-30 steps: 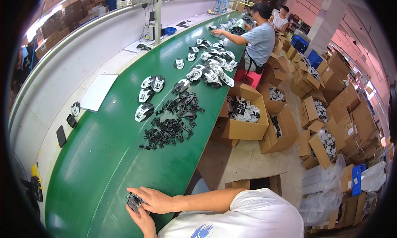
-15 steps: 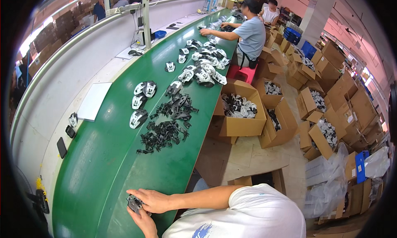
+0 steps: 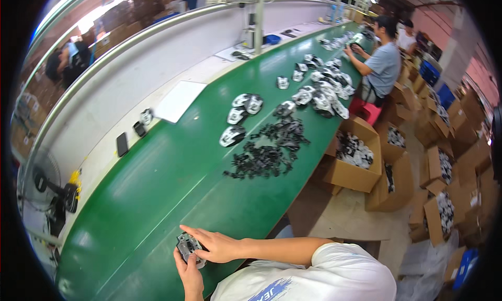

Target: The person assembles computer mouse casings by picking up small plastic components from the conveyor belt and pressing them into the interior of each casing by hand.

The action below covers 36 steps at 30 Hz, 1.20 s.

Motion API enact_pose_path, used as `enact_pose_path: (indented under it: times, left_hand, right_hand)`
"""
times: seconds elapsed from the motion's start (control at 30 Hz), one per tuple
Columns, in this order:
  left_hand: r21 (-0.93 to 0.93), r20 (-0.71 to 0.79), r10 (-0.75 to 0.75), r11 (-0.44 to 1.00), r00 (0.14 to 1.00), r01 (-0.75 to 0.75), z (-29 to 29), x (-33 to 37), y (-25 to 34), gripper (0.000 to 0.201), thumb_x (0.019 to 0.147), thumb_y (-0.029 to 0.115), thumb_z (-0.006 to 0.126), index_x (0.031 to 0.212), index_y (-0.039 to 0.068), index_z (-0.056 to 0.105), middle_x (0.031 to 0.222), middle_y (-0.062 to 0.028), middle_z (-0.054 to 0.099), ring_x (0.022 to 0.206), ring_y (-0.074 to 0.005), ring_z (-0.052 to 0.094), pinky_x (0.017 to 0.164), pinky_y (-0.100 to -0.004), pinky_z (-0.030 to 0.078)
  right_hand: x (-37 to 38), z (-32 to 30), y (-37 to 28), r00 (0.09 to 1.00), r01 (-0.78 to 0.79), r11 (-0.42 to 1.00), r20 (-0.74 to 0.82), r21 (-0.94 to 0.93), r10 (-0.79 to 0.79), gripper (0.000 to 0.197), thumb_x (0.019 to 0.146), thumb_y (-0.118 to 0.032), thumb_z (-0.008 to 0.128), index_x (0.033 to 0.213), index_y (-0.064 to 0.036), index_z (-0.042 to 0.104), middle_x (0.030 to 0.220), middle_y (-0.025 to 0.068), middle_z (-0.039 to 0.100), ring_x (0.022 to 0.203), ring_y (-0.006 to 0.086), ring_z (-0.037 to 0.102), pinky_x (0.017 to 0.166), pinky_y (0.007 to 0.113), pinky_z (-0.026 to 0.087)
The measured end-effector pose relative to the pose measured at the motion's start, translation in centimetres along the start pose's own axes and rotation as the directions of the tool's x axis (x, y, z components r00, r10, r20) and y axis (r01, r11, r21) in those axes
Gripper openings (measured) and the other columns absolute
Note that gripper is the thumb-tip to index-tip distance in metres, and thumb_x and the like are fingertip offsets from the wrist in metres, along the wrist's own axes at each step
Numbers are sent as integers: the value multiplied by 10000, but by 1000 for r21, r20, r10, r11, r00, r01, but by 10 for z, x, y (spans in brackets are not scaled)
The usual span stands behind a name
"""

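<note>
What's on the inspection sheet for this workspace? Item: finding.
Surface: long green tabletop, parts spread along it.
Job's things: grey-and-black part between the hands; heap of black parts and black-and-white shells farther along.
Clutter: dark phone and white board along the pale ledge.
Hands: left hand and right hand both hold the grey-and-black part.
Cables: too blurred to trace beside the post.
Surroundings: co-worker in blue; open cardboard box filled with parts beside the table.
</note>
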<state>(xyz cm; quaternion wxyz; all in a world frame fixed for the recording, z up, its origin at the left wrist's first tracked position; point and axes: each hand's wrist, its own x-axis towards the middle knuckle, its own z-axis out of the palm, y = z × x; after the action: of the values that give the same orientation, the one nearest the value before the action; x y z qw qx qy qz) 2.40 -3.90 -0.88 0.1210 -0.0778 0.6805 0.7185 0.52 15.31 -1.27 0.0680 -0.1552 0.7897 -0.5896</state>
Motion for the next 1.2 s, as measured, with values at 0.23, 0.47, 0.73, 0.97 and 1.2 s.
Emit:
enact_pose_path:
  times: [0.23, 0.47, 0.73, 0.97, 1.2]
  left_hand:
    - [151, -264, 135, 984, 955, -97, -118, -51, 6, 742, 1019, 34, 578, 1682, -41, 255, 1548, -156, 532, 1355, -252, 568, 1155, -372, 447]
    - [234, -446, -18, 963, 895, 136, -365, -66, 49, 642, 1070, 132, 545, 1651, -29, 325, 1468, -186, 603, 1325, -301, 612, 1158, -395, 452]
    - [576, -570, 56, 739, 820, 349, -441, -3, 86, 564, 1099, 209, 486, 1615, -2, 406, 1442, -176, 643, 1287, -324, 642, 1123, -436, 480]
    - [713, -658, 130, 427, 742, 557, -443, 47, 107, 528, 1124, 277, 435, 1584, 21, 477, 1418, -168, 677, 1254, -344, 668, 1093, -471, 505]
    - [359, -930, 109, 68, 350, 931, -492, -141, 34, 529, 1149, 345, 383, 1552, 44, 549, 1395, -160, 712, 1221, -363, 694, 1062, -506, 530]
  right_hand:
    - [23, -31, -31, 907, 76, 997, 415, 4, -71, 889, 1055, -321, 652, 1756, -156, 131, 1576, 193, 463, 1263, 342, 650, 1057, 476, 537]
    - [45, -92, 41, 931, 124, 720, -170, -682, -322, 548, 1012, -319, 698, 1500, -91, 600, 1423, 143, 613, 1326, 366, 588, 1173, 527, 423]
    - [19, -146, 69, 924, -272, 395, -353, -877, -148, 597, 983, -303, 724, 1511, -63, 583, 1513, 190, 574, 1484, 425, 448, 1263, 615, 277]
    - [24, -156, 78, 875, -178, 512, -373, -840, -308, 309, 983, -193, 714, 1279, -110, 744, 1212, 52, 722, 1246, 256, 628, 1227, 593, 326]
    - [53, -138, 87, 800, -86, 348, -273, -934, -534, 73, 905, -220, 724, 913, -169, 775, 894, 24, 747, 947, 252, 715, 1048, 526, 474]
